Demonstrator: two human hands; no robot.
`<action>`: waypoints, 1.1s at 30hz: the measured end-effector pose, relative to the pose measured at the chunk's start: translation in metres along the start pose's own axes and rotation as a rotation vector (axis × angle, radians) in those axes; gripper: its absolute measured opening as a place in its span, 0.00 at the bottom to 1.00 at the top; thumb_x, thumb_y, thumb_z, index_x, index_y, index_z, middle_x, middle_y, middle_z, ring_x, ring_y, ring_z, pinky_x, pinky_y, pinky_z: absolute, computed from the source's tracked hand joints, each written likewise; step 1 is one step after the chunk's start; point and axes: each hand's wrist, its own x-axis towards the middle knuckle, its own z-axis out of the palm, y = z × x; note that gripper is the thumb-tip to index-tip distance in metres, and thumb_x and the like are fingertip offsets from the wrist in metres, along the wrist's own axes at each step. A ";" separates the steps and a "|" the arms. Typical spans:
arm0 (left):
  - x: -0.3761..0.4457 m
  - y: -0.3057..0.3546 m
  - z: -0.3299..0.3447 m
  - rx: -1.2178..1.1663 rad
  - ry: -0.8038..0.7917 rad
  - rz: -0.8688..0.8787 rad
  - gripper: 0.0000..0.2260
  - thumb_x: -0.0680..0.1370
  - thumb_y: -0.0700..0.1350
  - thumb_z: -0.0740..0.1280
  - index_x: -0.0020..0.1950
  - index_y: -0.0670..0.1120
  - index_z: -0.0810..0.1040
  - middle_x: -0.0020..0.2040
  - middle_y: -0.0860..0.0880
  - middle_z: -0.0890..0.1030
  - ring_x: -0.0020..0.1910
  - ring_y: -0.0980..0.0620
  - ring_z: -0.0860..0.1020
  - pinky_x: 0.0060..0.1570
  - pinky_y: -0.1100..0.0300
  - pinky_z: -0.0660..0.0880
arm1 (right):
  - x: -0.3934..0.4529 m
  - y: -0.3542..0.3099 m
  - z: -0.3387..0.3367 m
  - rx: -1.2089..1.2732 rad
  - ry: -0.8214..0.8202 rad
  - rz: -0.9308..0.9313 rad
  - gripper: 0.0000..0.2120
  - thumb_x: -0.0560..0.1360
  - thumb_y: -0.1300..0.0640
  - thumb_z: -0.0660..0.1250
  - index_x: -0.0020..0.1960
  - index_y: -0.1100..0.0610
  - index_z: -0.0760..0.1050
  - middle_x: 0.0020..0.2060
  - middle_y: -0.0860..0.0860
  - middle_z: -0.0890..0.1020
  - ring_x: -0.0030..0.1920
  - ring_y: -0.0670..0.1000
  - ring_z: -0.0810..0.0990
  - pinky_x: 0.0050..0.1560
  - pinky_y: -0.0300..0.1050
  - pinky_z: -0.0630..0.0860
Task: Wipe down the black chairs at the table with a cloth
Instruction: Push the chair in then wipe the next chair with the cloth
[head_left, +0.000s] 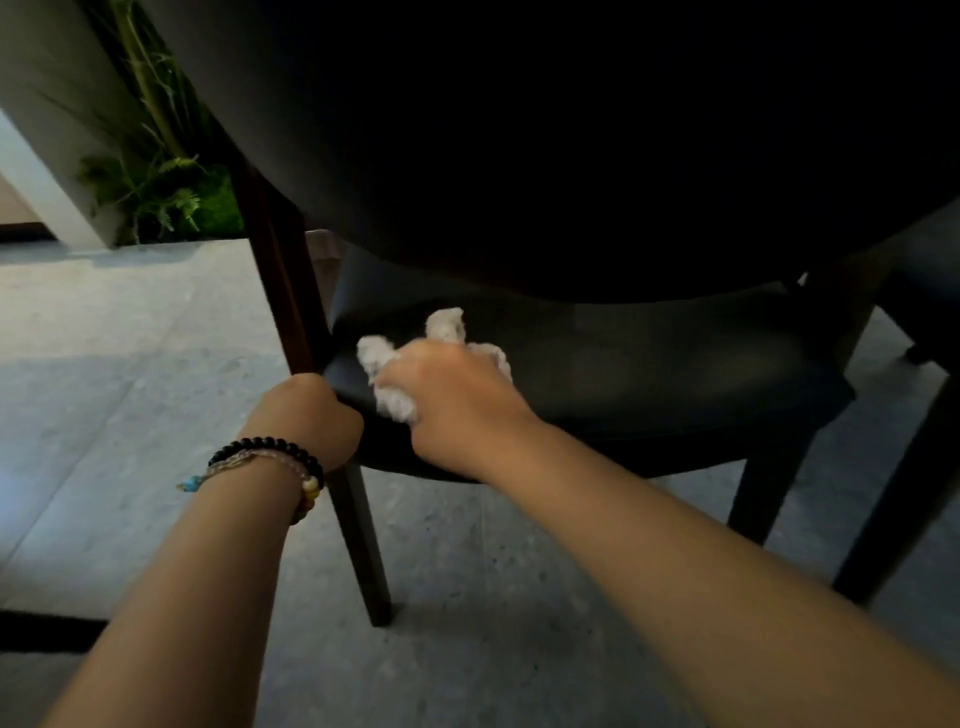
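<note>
A black chair fills the view, its curved backrest (571, 145) looming dark at the top and its padded seat (649, 358) below. My right hand (452, 400) reaches under the backrest and grips a crumpled white cloth (444, 323) against the left rear part of the seat. My left hand (311, 415), with beaded bracelets on the wrist, is curled round the chair's rear left leg (283, 291) where it meets the seat corner.
Grey stone floor (104, 364) spreads to the left and beneath the chair. Green ferns (156, 192) grow by a white wall at the upper left. Another dark chair's legs (909, 499) stand at the right. A black strip lies at the lower left.
</note>
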 end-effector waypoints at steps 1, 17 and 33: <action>0.000 0.004 0.001 -0.007 0.021 0.010 0.09 0.76 0.37 0.62 0.36 0.41 0.68 0.35 0.43 0.70 0.36 0.44 0.71 0.36 0.56 0.68 | -0.014 0.006 -0.004 0.025 -0.027 -0.062 0.25 0.72 0.64 0.65 0.67 0.49 0.71 0.59 0.53 0.76 0.68 0.65 0.65 0.57 0.64 0.72; -0.046 0.072 0.035 0.007 -0.081 0.443 0.30 0.79 0.54 0.62 0.79 0.50 0.55 0.79 0.46 0.50 0.78 0.42 0.46 0.74 0.40 0.52 | -0.090 0.092 -0.043 0.011 0.161 0.126 0.09 0.73 0.56 0.60 0.49 0.44 0.73 0.41 0.47 0.77 0.49 0.52 0.73 0.42 0.45 0.71; -0.067 0.141 0.070 0.191 -0.088 0.659 0.31 0.76 0.57 0.67 0.75 0.65 0.56 0.79 0.50 0.53 0.78 0.42 0.46 0.67 0.25 0.49 | -0.173 0.188 -0.059 0.677 1.098 0.986 0.10 0.79 0.55 0.63 0.51 0.41 0.78 0.43 0.41 0.80 0.48 0.39 0.79 0.46 0.32 0.72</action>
